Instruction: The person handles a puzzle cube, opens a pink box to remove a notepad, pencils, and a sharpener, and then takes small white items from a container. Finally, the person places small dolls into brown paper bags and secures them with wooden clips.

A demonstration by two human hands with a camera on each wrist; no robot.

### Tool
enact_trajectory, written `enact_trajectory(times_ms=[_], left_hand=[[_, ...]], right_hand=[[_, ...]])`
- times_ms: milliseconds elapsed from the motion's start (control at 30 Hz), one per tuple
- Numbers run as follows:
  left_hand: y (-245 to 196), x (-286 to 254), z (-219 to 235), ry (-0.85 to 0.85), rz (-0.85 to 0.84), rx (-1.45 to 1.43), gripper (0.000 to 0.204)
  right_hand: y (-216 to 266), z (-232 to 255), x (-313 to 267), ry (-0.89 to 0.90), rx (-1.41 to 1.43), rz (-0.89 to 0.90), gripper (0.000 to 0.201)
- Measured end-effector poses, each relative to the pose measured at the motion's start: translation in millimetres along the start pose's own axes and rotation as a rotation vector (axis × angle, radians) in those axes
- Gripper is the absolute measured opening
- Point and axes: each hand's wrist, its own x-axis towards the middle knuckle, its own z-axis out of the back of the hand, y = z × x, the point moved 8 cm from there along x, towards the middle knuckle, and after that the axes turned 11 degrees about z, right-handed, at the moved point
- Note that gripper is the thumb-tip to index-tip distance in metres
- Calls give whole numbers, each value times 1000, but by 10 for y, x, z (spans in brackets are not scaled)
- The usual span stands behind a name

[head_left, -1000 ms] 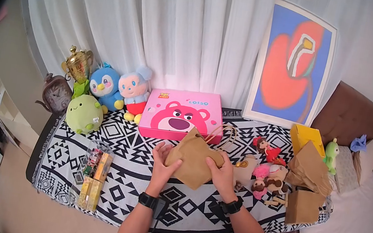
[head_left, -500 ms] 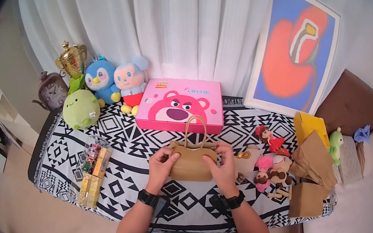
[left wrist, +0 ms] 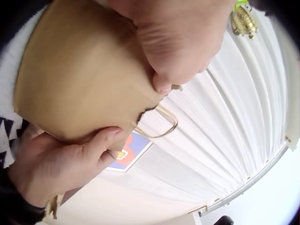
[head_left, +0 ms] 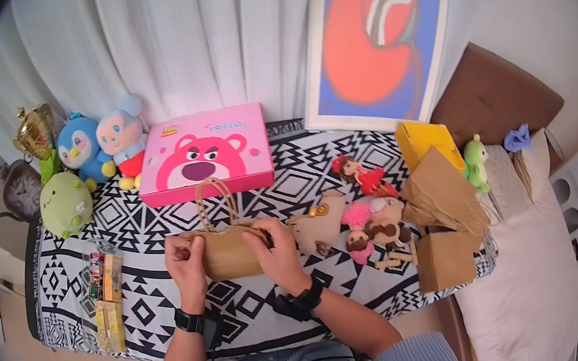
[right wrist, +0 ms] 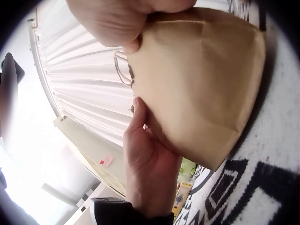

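Note:
A small brown paper bag [head_left: 225, 257] with twisted handles [head_left: 216, 199] is between my two hands, over the patterned cloth. My left hand [head_left: 187, 261] pinches its left upper edge, thumb on the near face. On the opposite side, my right hand [head_left: 280, 257] pinches the rim, its thumb also on the near face. From the left wrist, the bag's broad side [left wrist: 79, 75] shows, with the right hand's thumb [left wrist: 101, 140] along its edge. The right wrist view has the bag's creased face [right wrist: 197, 84] close up; what is inside it is hidden.
Behind the bag lies a pink bear box [head_left: 209, 157]. Plush toys [head_left: 86, 148] and a gold trophy [head_left: 35, 129] stand left, above small boxes [head_left: 108, 295]. To the right are a red-dressed doll [head_left: 365, 177], other toys, crumpled brown paper [head_left: 446, 190] and a yellow box [head_left: 427, 146].
The bag was tipped with its base toward me, then turned upright with the handles up. Both hands keep hold of it. The head view has swung to the right.

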Motion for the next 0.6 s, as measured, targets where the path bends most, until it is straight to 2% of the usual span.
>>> enact_trajectory(times_ms=[33, 133, 167, 200, 267, 300, 333, 400, 433, 600], left_hand=[[14, -11, 1, -8, -21, 23, 22], [90, -13, 16, -18, -57, 28, 17], [90, -25, 27, -23, -78, 11, 15], [96, -37, 21, -23, -78, 13, 15], [30, -56, -59, -48, 29, 29, 30], [1, -68, -103, 5, 82, 67, 44], [-142, -64, -121, -116, -27, 201, 26], [238, 22, 0, 54, 160, 199, 9], [165, 1, -25, 57, 123, 204, 21], [222, 17, 47, 62, 98, 193, 34]], right_hand=[[-112, -33, -52, 45, 66, -109, 17], [-114, -54, -62, -29, 134, -65, 19], [-97, -33, -57, 14, 94, -112, 27], [-85, -9, -49, 12, 95, -114, 27], [-110, -67, -47, 80, 147, -177, 27], [-127, -55, -33, 68, 166, -193, 25], [-152, -44, -20, 79, 178, -190, 25], [-308, -77, -70, 173, 139, -306, 22], [-311, -66, -61, 123, 200, -317, 20], [-179, -10, -21, 192, 184, -315, 22]])
